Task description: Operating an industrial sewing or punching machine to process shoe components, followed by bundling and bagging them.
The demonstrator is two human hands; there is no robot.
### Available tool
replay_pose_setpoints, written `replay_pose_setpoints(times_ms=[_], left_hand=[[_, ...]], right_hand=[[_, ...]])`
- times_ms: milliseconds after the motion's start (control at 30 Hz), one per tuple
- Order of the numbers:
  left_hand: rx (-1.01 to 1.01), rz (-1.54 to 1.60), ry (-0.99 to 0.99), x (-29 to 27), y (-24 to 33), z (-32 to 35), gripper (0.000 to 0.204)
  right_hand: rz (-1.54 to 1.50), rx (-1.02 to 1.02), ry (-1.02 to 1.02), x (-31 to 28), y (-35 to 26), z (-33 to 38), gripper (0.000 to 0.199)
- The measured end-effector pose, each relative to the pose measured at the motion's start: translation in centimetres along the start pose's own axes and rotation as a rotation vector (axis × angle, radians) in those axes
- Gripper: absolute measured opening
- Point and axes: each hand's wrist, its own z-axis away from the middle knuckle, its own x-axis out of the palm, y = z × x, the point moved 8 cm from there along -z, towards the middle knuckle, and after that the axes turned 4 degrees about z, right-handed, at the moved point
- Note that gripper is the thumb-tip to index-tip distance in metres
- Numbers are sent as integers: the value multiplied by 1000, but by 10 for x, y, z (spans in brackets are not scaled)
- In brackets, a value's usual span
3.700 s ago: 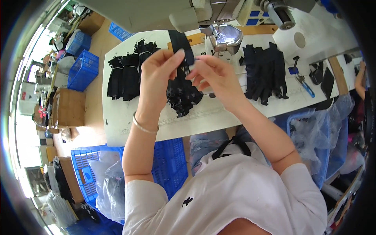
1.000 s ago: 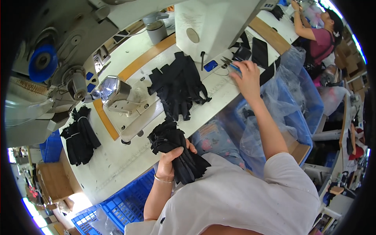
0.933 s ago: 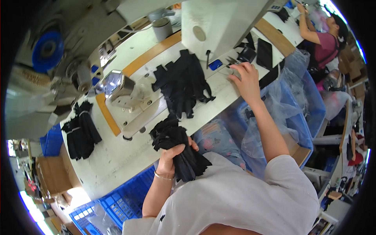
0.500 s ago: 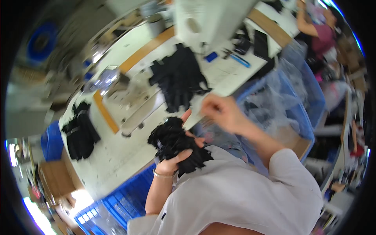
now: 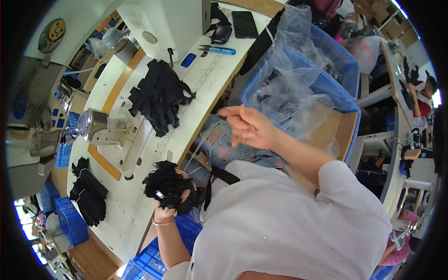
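Observation:
My left hand (image 5: 164,213) is closed around a bundle of black fabric strips (image 5: 163,184), held over the near edge of the white table. The bundle hides most of its fingers. One black strip (image 5: 226,175) hangs out to the right across my white shirt. A thin pale string (image 5: 195,154) runs taut from the bundle up toward my right hand (image 5: 249,127). That hand is raised over my lap with its fingers curled in, and the string seems to end at its fingertips. A loose pile of black strips (image 5: 161,95) lies on the table beyond.
A tied black bundle (image 5: 88,192) lies at the table's left end. A sewing machine (image 5: 105,128) stands behind, with blue thread snips (image 5: 218,50) and a phone (image 5: 244,24) at the far right. Blue bins (image 5: 355,135) with clear plastic stand right; a blue crate (image 5: 149,259) sits below.
The view has swung, shifting the table in the picture. My left hand has closed round the bundle and turned it. My right hand has drawn away, with the string now showing stretched between the hands.

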Motion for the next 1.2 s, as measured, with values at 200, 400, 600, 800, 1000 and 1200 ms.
replay_pose_setpoints(times_ms=[200,400,600,800,1000,1200], left_hand=[[-43,-1228,8,48,4,-8,38],[-257,-358,288,-3,-21,4,30],[-230,280,46,51,-14,19,45],[-18,282,286,18,15,21,38],[-39,-70,136,46,35,21,36],[146,-1334,26,57,68,27,30]], right_hand=[[1254,318,-171,108,42,12,63],[2153,120,-545,100,75,44,29],[1292,-431,540,42,-14,45,12],[957,-133,248,22,0,35,10],[31,209,-67,43,58,10,81],[663,602,-168,72,71,-22,91]])
